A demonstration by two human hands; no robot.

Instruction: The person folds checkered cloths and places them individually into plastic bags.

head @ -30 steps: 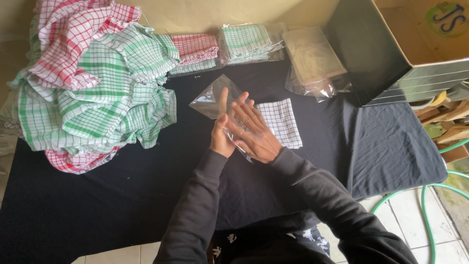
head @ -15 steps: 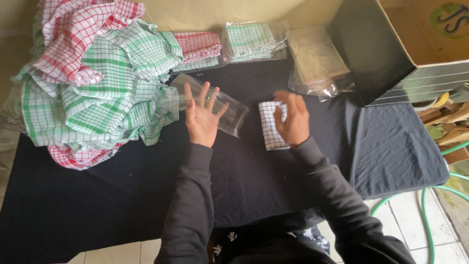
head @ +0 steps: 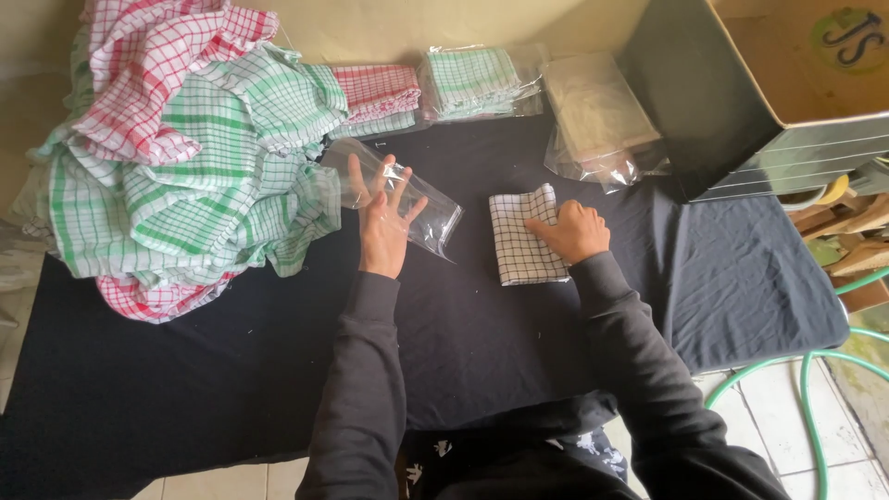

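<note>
Black cloth-covered surface point(head: 185, 389), bagging step: left hand point(head: 381, 222), fingers spread, props open a clear plastic sleeve point(head: 417, 204) just left of the folded black-checked cloth point(head: 523, 245), which the curled right hand point(head: 572, 231) pins flat; sliding it in likely needs the sleeve's mouth held wide.

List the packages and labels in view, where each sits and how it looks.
Clear bag: under left hand, empty.
Red packed cloth: back centre, bagged, checked.
Green packed cloth: beside it, bagged.
Bag stack: back right, clear, beige.
Box: far right, brown, round green label.
</note>
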